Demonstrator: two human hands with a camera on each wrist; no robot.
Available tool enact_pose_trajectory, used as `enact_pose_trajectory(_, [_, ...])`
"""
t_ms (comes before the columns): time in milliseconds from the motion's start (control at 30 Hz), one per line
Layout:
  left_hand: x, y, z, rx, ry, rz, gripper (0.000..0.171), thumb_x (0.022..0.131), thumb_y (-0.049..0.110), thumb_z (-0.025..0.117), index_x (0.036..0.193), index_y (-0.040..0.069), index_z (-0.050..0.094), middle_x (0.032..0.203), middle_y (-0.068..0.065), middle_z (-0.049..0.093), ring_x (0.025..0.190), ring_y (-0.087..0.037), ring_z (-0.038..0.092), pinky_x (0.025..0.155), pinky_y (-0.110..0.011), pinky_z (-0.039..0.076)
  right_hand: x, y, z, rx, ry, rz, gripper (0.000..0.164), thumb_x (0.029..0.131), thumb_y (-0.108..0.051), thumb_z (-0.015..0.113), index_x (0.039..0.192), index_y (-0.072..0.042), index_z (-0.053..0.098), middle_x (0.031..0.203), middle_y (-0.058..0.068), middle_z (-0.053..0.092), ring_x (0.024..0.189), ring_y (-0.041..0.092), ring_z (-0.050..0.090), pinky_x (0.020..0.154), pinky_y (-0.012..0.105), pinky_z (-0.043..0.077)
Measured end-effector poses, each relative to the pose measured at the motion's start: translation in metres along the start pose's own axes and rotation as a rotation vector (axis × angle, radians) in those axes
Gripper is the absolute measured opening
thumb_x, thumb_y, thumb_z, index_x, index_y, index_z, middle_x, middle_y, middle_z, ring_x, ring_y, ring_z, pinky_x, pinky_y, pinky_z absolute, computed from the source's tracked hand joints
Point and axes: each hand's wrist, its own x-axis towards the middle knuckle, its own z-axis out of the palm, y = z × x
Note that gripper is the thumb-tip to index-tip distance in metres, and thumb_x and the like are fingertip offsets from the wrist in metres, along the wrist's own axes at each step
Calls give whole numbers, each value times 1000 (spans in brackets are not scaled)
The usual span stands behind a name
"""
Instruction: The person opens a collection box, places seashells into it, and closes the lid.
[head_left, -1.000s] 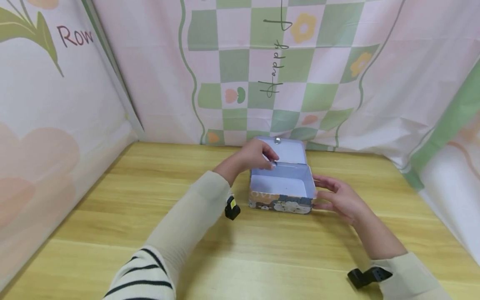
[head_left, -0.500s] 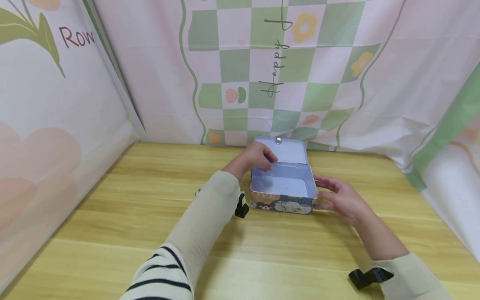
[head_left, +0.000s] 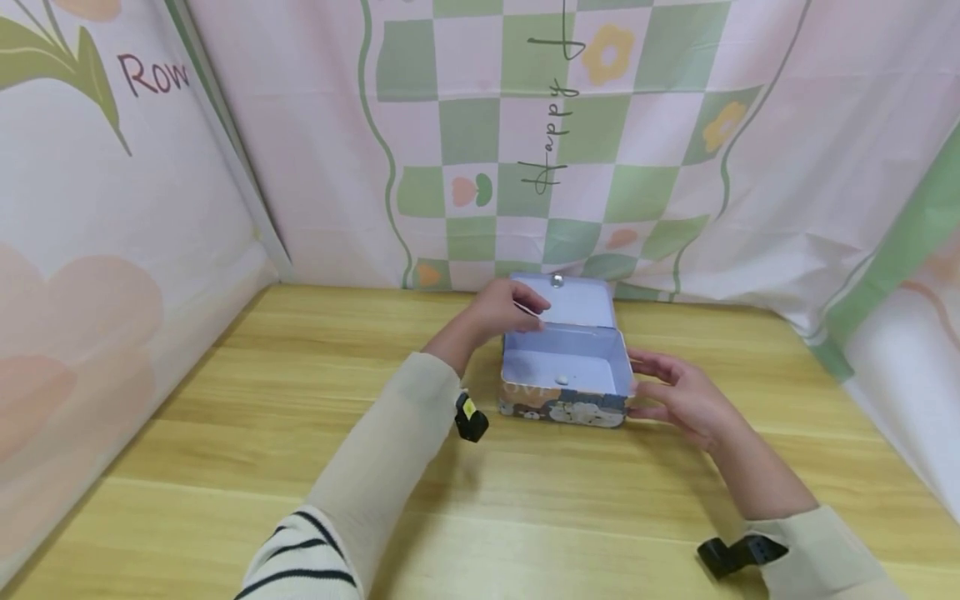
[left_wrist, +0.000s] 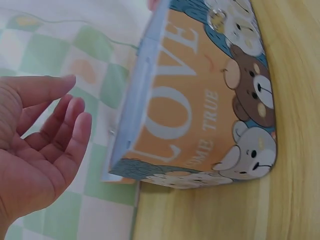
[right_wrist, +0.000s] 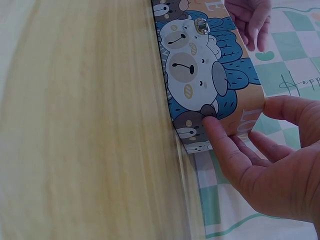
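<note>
A small tin box (head_left: 562,408) with bear pictures stands on the wooden table, its hinged lid (head_left: 588,300) tipped back. Inside, near the front wall, lies a small pale, shiny oval piece (head_left: 561,380). My left hand (head_left: 510,307) hovers over the box's back left corner. In the left wrist view that left hand (left_wrist: 45,145) has loosely bent fingers and nothing between them. With its fingertips my right hand (head_left: 682,398) touches the box's right end. The right wrist view shows the spread fingers (right_wrist: 227,150) of that hand resting against the box corner and rim.
A shiny round piece (head_left: 557,282) sits at the lid's far edge. Behind the box hangs a checked cloth (head_left: 525,125), and another printed cloth (head_left: 90,292) borders the left side. Black wrist cameras (head_left: 471,419) ride on both sleeves.
One second ago my left fingers pinched a small shiny piece; now they are parted and a pale oval piece lies in the box. The left hand dipped, then drew back. The right hand stayed.
</note>
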Motion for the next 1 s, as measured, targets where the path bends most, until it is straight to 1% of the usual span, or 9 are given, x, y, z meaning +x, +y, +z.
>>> enact_pose_trajectory(67, [-5, 1, -3, -15, 11, 26, 28, 82, 2, 76, 110, 2, 71, 115, -16, 66, 89, -19, 65, 76, -28, 55, 0, 0, 0, -1, -3, -3, 66, 97, -2, 53, 150, 10, 15, 151, 35, 20, 108, 22, 61, 84, 42, 55])
enact_pose_trajectory(200, [-15, 2, -9, -20, 49, 76, 23, 84, 5, 76, 106, 6, 72, 107, -11, 68, 91, -19, 63, 76, -27, 55, 0, 0, -1, -1, -5, -8, 67, 97, -1, 53, 150, 10, 14, 151, 35, 20, 107, 21, 62, 84, 42, 55])
enact_pose_trajectory(300, [-22, 0, -13, -27, 69, 104, 21, 84, 7, 76, 105, 8, 72, 106, -10, 67, 93, -19, 62, 77, -27, 55, 0, 0, -1, -1, -3, -9, 66, 97, 0, 52, 150, 10, 14, 151, 35, 20, 107, 20, 62, 84, 42, 55])
enact_pose_trajectory(433, [-33, -3, -18, -58, 77, 107, 20, 85, 8, 76, 104, 7, 72, 106, -12, 67, 92, -21, 61, 83, -34, 54, 0, 0, -1, 1, -1, -8, 66, 97, 0, 52, 150, 10, 14, 151, 35, 20, 107, 19, 62, 85, 42, 55])
enact_pose_trajectory(533, [-40, -7, -21, -81, 83, 94, 20, 84, 8, 76, 104, 8, 72, 101, -8, 67, 92, -22, 61, 83, -36, 54, -1, 0, -1, 5, -1, -7, 66, 97, 1, 52, 150, 11, 14, 151, 36, 19, 107, 20, 62, 85, 43, 55])
enact_pose_trajectory(667, [-49, -12, -26, -99, 105, 91, 20, 84, 8, 77, 103, 10, 73, 99, -8, 65, 93, -21, 59, 79, -33, 54, -1, -1, 0, 10, -2, -8, 66, 97, 1, 51, 150, 11, 14, 150, 36, 19, 107, 20, 62, 85, 43, 55])
enact_pose_trajectory(700, [-52, -13, -27, -102, 112, 95, 19, 83, 8, 77, 102, 10, 74, 99, -9, 65, 93, -22, 59, 78, -33, 53, -1, -1, 0, 10, -2, -9, 65, 97, 1, 51, 150, 11, 14, 150, 36, 19, 107, 20, 62, 85, 43, 55])
enact_pose_trajectory(800, [-60, -17, -32, -92, 135, 112, 19, 83, 7, 77, 101, 12, 74, 102, -9, 64, 94, -22, 58, 75, -33, 52, -2, -2, 0, 13, 2, -10, 66, 96, 0, 52, 150, 11, 15, 150, 36, 20, 107, 20, 62, 84, 43, 55])
enact_pose_trajectory(1000, [-77, -27, -42, -98, 157, 134, 22, 82, 6, 77, 103, 11, 74, 107, -3, 66, 98, -22, 57, 71, -31, 50, -1, -2, 1, 11, 4, -8, 66, 96, 1, 52, 150, 11, 16, 150, 36, 21, 106, 19, 62, 84, 43, 55])
